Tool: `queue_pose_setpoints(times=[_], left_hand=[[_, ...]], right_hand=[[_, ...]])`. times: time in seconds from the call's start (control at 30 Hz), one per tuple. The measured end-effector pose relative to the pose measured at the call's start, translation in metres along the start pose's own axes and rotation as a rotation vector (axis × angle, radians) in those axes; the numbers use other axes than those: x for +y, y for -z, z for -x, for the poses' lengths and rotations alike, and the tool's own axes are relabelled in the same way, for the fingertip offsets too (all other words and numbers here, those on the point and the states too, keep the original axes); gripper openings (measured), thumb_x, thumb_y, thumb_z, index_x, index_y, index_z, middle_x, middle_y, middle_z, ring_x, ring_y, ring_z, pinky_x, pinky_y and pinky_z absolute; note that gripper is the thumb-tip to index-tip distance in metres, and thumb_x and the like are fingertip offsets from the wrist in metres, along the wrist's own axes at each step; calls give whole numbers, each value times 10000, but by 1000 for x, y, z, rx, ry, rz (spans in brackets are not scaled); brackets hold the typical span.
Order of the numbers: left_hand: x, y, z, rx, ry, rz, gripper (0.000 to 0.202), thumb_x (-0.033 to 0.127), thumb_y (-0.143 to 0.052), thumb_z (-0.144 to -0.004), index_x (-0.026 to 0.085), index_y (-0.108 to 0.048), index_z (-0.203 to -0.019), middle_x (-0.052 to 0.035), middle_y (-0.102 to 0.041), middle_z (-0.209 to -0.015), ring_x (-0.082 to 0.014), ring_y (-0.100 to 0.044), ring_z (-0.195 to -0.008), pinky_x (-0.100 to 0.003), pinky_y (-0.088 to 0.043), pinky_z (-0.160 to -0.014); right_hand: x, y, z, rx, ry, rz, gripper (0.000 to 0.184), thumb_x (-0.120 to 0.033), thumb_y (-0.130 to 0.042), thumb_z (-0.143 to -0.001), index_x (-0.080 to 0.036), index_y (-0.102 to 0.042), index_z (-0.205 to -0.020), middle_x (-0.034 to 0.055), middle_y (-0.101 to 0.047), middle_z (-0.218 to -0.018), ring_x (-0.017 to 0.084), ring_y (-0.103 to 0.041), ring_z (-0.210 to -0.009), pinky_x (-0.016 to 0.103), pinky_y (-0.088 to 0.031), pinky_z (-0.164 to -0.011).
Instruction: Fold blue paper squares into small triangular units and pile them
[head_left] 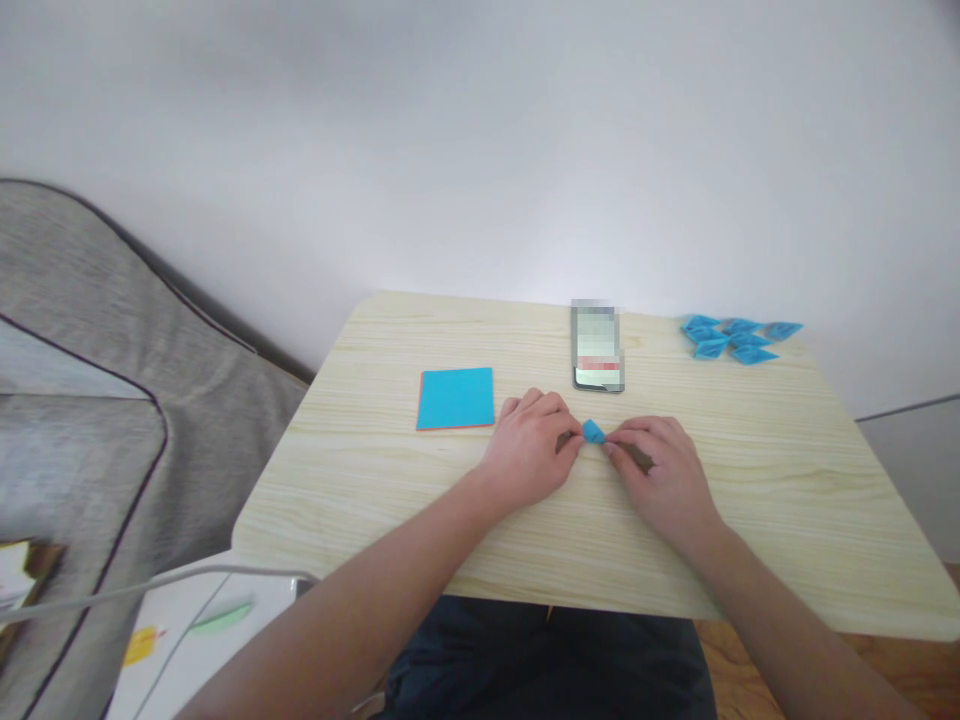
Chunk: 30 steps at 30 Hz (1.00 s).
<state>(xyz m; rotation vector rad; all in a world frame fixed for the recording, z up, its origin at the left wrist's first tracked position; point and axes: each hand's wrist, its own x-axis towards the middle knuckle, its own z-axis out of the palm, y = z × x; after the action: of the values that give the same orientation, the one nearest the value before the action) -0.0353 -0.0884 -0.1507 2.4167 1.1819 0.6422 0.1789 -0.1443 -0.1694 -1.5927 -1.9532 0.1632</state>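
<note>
A small folded piece of blue paper (593,432) is held between my two hands, just above or on the wooden table. My left hand (534,448) pinches its left end between thumb and index finger. On the other side, the thumb and index finger of my right hand (660,470) grip its right end. To the left of my left hand lies a stack of square paper (455,398), blue on top with an orange-red edge. Several folded blue paper pieces (729,340) with pointed ends sit in a cluster at the table's back right.
A phone (598,347) with a lit, blurred screen lies behind my hands. The light wood table (337,480) backs onto a white wall (480,150). A grey sofa (217,420) stands at left, with a white cabinet (217,640) and a cable (225,571) near the table's front-left corner.
</note>
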Motion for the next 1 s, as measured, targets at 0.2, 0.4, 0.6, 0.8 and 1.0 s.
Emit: queue_pose_setpoints(times=[0.2,0.4,0.6,0.8,1.0], left_hand=[[2,-3,-1,-4,50,-30,146,357,-595,-981,248,-684,-941,-17,-658,-1037,-233,-541,-1057,-425,-398,-890],[4,-6,-2,-11,80,-71,171,369,-575,-993,234,-661,-931,-35,-648,-1052,-242,-534,-1064,-426,-402,-896],[7,-6,-3,-15,99,-97,167,367,-583,-987,231,-652,-917,-39,-649,-1050,-246,-535,-1073,-432,-399,-892],[8,-6,-3,-5,113,-141,191,368,-558,-994,219,-638,-906,-66,-637,-1047,-266,-531,-1066,-447,-397,-872],[7,-4,-1,-6,125,-138,178,366,-560,-989,220,-620,-908,-73,-622,-1054,-272,-526,-1062,-458,-400,-875]], right_hand=[[-4,-1,-3,-45,-74,66,159,-381,-618,-972,-269,-728,-949,48,-688,-1006,254,-596,-993,450,-453,-904],[-11,-5,-6,-72,-128,165,176,-382,-593,-975,-237,-687,-944,70,-655,-1035,267,-580,-999,438,-443,-878],[-16,-9,-6,-30,-160,210,172,-390,-616,-957,-235,-674,-910,71,-643,-1074,272,-573,-1020,424,-428,-852],[-14,-8,-6,-8,-153,166,188,-411,-636,-943,-243,-681,-874,75,-664,-1049,274,-573,-981,424,-420,-817],[-14,-9,-6,27,-191,142,207,-436,-651,-927,-253,-684,-836,69,-673,-1035,280,-575,-971,421,-394,-764]])
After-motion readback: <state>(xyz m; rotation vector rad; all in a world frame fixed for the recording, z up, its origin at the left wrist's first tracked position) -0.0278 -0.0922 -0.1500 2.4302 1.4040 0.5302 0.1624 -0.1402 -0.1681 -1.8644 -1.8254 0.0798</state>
